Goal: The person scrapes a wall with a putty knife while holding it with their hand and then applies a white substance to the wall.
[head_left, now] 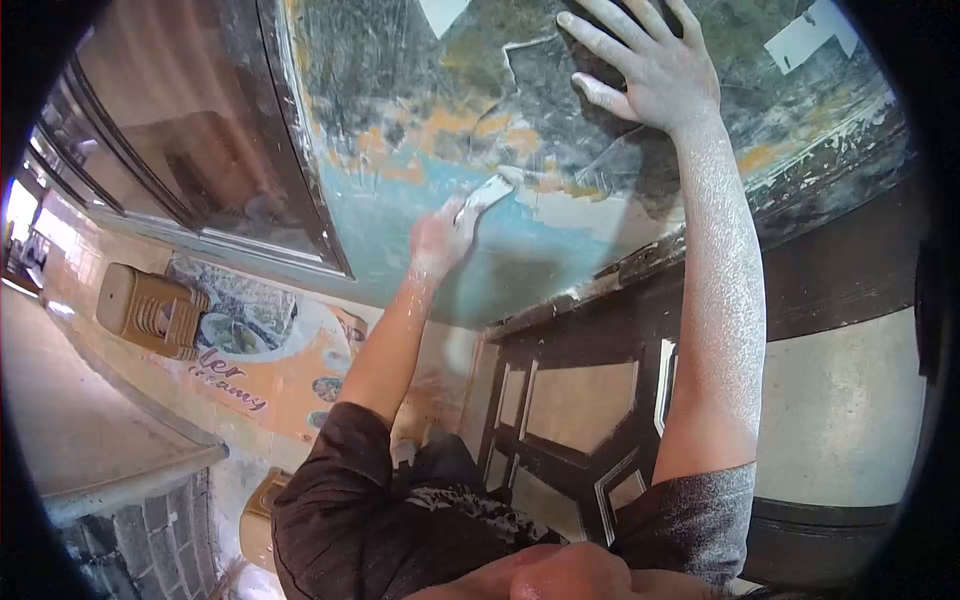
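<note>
My left hand (440,240) is wrapped round a scraper (488,191), whose blade end meets the wall (400,205) where blue paint borders orange and dark patches. Up and to the right, my right hand (665,75) lies on the dark, stripped part of the wall with its fingers spread and nothing held. White dust coats that hand and its forearm. A ragged pale-edged patch shows just left of its fingers.
A dark-framed glass window (190,130) is at the upper left. Brown plastic stools (150,310) stand on the left near a printed banner (260,385). A dark panelled door (580,400) lies below the wall.
</note>
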`<state>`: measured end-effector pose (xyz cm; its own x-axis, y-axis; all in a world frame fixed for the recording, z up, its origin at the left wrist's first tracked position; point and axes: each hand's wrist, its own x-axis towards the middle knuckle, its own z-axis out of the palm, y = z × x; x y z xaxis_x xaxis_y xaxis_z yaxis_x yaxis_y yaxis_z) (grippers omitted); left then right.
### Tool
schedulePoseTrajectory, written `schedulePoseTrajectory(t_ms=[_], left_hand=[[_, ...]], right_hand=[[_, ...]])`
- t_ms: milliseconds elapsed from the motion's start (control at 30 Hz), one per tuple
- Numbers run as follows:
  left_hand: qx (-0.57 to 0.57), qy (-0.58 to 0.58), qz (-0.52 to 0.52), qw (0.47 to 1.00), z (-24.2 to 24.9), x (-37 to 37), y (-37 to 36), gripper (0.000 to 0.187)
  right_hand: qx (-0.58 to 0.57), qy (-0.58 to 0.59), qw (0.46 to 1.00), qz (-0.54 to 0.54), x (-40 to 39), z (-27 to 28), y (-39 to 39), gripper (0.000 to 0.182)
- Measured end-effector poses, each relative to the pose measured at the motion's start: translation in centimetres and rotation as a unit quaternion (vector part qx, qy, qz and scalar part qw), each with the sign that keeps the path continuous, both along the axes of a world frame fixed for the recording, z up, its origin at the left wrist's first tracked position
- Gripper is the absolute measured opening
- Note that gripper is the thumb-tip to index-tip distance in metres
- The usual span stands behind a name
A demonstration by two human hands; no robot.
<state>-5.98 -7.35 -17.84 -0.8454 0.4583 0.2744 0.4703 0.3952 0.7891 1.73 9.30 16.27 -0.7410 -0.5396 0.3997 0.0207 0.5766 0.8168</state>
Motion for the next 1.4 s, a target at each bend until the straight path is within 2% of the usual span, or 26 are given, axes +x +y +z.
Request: schedulePoseTrajectory(t_ms=[33, 67, 167, 200, 233, 333, 433, 500, 567, 600, 767, 833, 967, 1067, 1133, 1267, 1333, 1367, 1400], left_hand=[[0.016, 0.015, 0.004, 1.000, 1.3, 0.1, 0.0, 0.044], [-0.028, 0.022, 0.011, 0.999, 2.8, 0.2, 0.1, 0.045], [-0.021, 0.023, -0.012, 0.999, 3.6, 0.5, -0.2, 0.045], [0.034, 0.028, 0.003, 0.999, 2.3, 0.4, -0.2, 0.044], [0.037, 0.030, 0.002, 0.999, 1.6, 0.1, -0.7, 0.044], [-0.076, 0.008, 0.015, 0.997, 1.5, -0.4, -2.0, 0.043], [-0.061, 0.005, -0.008, 0.998, 3.5, -0.7, -1.5, 0.045], [-0.077, 0.019, -0.013, 0.997, 4.5, -0.1, -1.0, 0.046], [-0.048, 0.030, -0.018, 0.998, 5.3, 0.3, -0.9, 0.046], [-0.074, 0.023, -0.012, 0.997, 5.6, 0.5, -1.1, 0.045], [-0.067, 0.013, 0.008, 0.998, 1.6, -0.7, -2.1, 0.042], [-0.058, 0.009, 0.003, 0.998, 3.3, -0.1, -2.2, 0.042], [-0.014, -0.003, -0.022, 1.000, 2.1, -0.2, -1.1, 0.043], [-0.028, -0.001, -0.010, 1.000, -2.2, 0.4, -1.1, 0.044], [-0.035, -0.031, -0.016, 0.999, -3.2, 1.4, -1.2, 0.043], [-0.014, -0.039, 0.000, 0.999, -2.6, 1.7, 1.0, 0.042], [0.021, 0.007, -0.021, 1.000, -0.8, 1.5, 1.3, 0.038], [0.021, 0.007, -0.023, 0.999, -1.1, 1.1, 1.3, 0.038], [0.036, 0.062, -0.027, 0.997, -1.8, 0.3, 1.2, 0.037]], right_hand=[[-0.003, 0.011, 1.000, 0.018, -0.2, -0.2, 0.2, 0.060], [-0.005, -0.001, 1.000, 0.003, -0.1, 0.0, 0.1, 0.060], [-0.007, -0.005, 1.000, -0.007, 0.0, 0.2, -0.2, 0.059], [-0.003, 0.000, 1.000, -0.005, 0.1, 0.0, 0.0, 0.058], [-0.001, 0.017, 1.000, 0.026, -0.3, -0.2, 0.2, 0.058], [0.002, 0.008, 1.000, 0.004, 0.0, 0.2, 0.1, 0.058], [-0.006, 0.015, 0.999, 0.031, -0.4, -0.2, 0.3, 0.059], [0.002, -0.006, 1.000, -0.005, 0.0, 0.1, -0.1, 0.059], [-0.002, -0.004, 1.000, 0.000, 0.0, 0.0, 0.0, 0.060], [-0.003, -0.002, 1.000, 0.000, 0.1, 0.0, 0.0, 0.060], [-0.010, -0.006, 1.000, 0.003, 0.1, 0.1, 0.1, 0.061], [-0.010, -0.011, 1.000, 0.000, 0.1, 0.1, 0.0, 0.060], [-0.006, 0.006, 1.000, 0.015, -0.2, -0.2, 0.4, 0.059], [-0.009, 0.010, 1.000, 0.023, -0.4, -0.1, 0.5, 0.058], [0.003, 0.004, 1.000, 0.000, 0.1, 0.1, -0.1, 0.058], [-0.011, 0.013, 0.999, 0.030, -0.3, -0.2, 0.6, 0.057], [-0.008, 0.009, 1.000, 0.019, -0.1, 0.0, 0.4, 0.057], [-0.006, 0.005, 1.000, 0.012, 0.0, 0.0, 0.3, 0.057], [-0.010, 0.002, 1.000, 0.005, 0.0, 0.0, 0.3, 0.057]])
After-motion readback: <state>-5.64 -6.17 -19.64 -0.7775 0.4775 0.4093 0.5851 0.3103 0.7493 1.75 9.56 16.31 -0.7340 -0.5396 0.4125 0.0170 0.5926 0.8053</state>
